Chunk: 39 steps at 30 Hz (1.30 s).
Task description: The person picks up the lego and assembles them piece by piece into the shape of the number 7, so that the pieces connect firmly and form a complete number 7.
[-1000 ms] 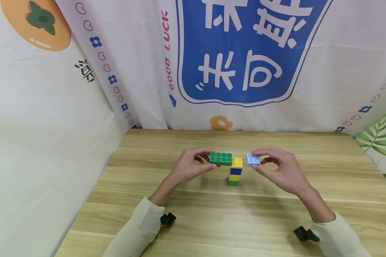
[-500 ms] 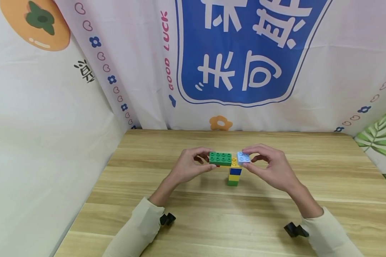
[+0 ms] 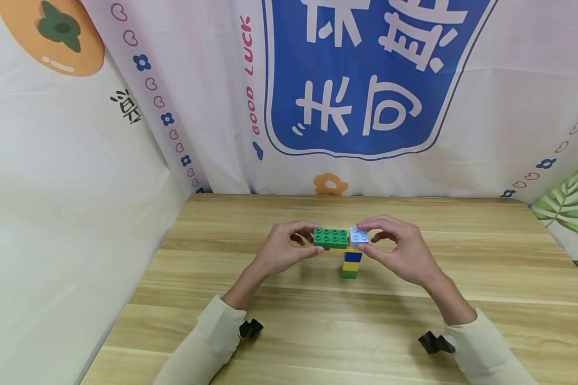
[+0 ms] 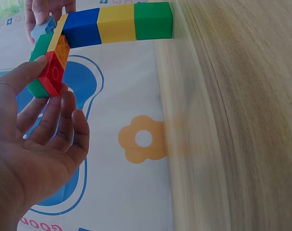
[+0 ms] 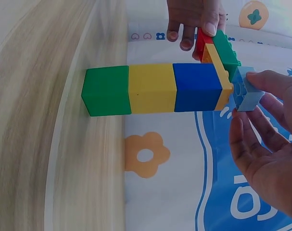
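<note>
Upright on the wooden table stands a tower of a green brick point(image 3: 349, 275), a yellow brick point(image 3: 351, 266) and a dark blue brick point(image 3: 352, 257). A thin yellow-orange brick point(image 5: 223, 86) tops it and reaches out leftward. On that overhang lies a long green brick point(image 3: 330, 238), with a red brick point(image 4: 52, 74) beneath its left end. My left hand point(image 3: 289, 248) pinches this left end between thumb and fingers. My right hand point(image 3: 400, 248) pinches a light blue brick point(image 3: 358, 236) just over the tower's top, beside the long green brick. Whether its underside touches the studs, I cannot tell.
The table point(image 3: 289, 331) reaches back to a printed white cloth point(image 3: 212, 107), which hangs behind and along the left side. A black wrist piece point(image 3: 251, 328) sits at the left cuff, and another black piece point(image 3: 435, 343) at the right cuff.
My right hand has moved left with the light blue brick, from beside the tower to over its top, close to the long green brick. The left hand has stayed in place.
</note>
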### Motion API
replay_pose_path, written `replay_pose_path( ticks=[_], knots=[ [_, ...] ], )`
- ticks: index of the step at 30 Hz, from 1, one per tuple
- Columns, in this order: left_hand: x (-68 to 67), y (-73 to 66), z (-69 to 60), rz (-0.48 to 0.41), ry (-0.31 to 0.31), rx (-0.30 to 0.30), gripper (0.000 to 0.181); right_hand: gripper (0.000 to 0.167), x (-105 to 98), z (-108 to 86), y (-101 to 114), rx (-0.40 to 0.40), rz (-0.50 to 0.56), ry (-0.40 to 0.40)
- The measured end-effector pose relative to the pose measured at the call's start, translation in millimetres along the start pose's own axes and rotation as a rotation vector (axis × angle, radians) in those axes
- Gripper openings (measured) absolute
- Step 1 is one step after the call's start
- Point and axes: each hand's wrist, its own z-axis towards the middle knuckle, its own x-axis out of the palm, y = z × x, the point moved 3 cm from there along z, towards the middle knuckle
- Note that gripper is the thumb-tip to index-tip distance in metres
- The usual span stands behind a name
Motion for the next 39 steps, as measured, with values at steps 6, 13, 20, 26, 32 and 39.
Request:
replay_pose_path(
  ticks=[6,13,20,26,32,39],
  knots=[
    [0.8,-0.5,0.7,-0.008,-0.003,0.003,0.037,0.033,2.2,1.1,-0.2,-0.010,-0.004,-0.001],
    [0.7,-0.3,-0.2,-0.006,-0.010,0.007,0.037,0.032,4.3,1.9,-2.1,-0.005,-0.001,0.004],
    [1.0,-0.8,-0.4,-0.009,-0.016,0.014,0.036,0.031,5.7,2.3,-4.7,-0.003,0.001,0.010],
    [1.1,0.2,-0.3,-0.009,-0.013,0.019,0.037,0.027,7.6,2.7,-7.7,-0.007,-0.014,0.015],
    [0.4,0.5,-0.3,0.003,-0.006,0.012,0.038,0.022,7.1,2.6,-8.9,-0.014,-0.028,0.024],
    [0.2,-0.1,-0.1,0.004,-0.009,0.004,0.037,0.022,6.9,2.6,-9.0,-0.021,-0.052,0.036]
  ],
)
